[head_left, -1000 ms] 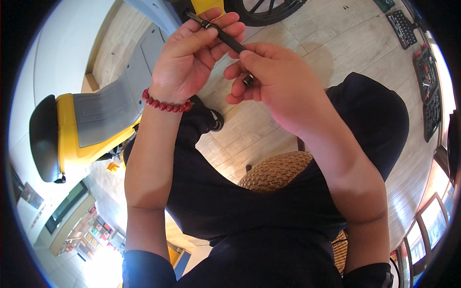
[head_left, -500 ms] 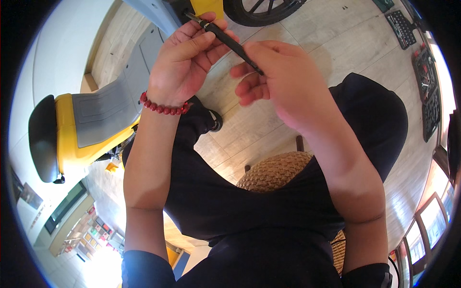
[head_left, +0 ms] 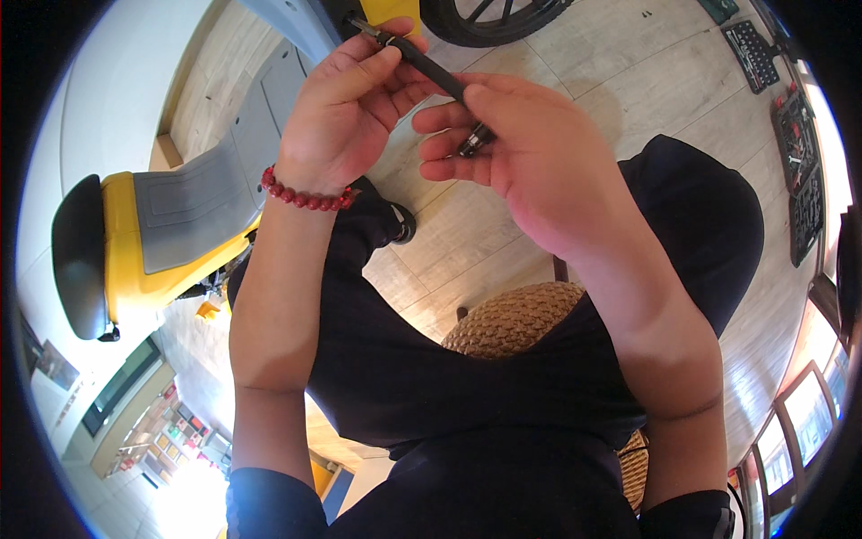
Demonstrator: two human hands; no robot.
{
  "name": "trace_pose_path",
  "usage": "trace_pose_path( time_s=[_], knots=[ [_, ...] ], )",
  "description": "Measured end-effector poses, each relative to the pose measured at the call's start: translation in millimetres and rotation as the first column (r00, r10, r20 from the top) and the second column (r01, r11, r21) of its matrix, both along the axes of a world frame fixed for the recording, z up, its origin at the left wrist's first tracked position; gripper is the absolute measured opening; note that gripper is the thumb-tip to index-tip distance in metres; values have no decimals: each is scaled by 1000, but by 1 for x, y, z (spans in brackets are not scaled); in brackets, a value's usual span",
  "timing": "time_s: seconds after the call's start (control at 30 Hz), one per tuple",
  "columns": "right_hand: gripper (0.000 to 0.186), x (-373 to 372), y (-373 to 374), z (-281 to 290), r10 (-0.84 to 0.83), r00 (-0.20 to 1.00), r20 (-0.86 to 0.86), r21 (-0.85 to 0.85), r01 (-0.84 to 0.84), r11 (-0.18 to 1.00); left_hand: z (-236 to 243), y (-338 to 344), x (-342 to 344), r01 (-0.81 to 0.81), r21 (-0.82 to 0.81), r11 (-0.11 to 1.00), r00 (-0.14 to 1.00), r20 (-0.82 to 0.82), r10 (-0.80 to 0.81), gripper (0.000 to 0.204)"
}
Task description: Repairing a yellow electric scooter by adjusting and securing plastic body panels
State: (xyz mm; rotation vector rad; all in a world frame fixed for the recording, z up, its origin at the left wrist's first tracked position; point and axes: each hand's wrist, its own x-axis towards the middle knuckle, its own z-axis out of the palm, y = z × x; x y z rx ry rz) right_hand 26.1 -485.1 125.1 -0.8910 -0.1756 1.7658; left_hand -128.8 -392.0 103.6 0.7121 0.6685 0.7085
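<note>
Head cam: L hand (head_left: 334,112) pinches black tool (head_left: 434,72) nr its metal tip, approx 12 o'clock; R hand (head_left: 539,148) grips its other end, fingers part-curled. Can't tell if tip touches anything. Prob. best: L light, as guide; R in line w/ shaft. Beyond: wheel (head_left: 489,38) at 12–1, tool tray (head_left: 796,144) at 2–3, yellow/grey vehicle (head_left: 189,216) at 9–10.

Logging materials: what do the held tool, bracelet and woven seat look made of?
Tool: dark matte grip, perhaps rubber or plastic; both ends shine like metal.
Bracelet: glossy red round beads; wood, stone or plastic, can't tell.
Seat: probably rattan or similar fibre, given its tan braided texture.
</note>
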Motion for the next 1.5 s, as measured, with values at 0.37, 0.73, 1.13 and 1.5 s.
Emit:
trace_pose_path(
  time_s=[0.37, 0.73, 1.13, 1.5],
  knots=[
    [29, -2, 0, -21, -390, 348, 853, 452, -116, 884, -4, 2, -2, 40, -2, 999, 996, 75, -40, 29],
    [30, 1, 3, -15, 44, 554, 831, 63, -173, 983, -6, 4, 0, 95, -1, 995, 993, 75, -95, 26],
    [27, 1, 0, -14, 91, 539, 838, 27, -208, 978, -6, -2, 0, 80, 98, 992, 981, -181, -61, 28],
    [26, 2, -1, -21, 103, 538, 837, 30, -233, 972, -8, -2, 0, 69, 70, 995, 978, -204, -53, 24]
  ],
)
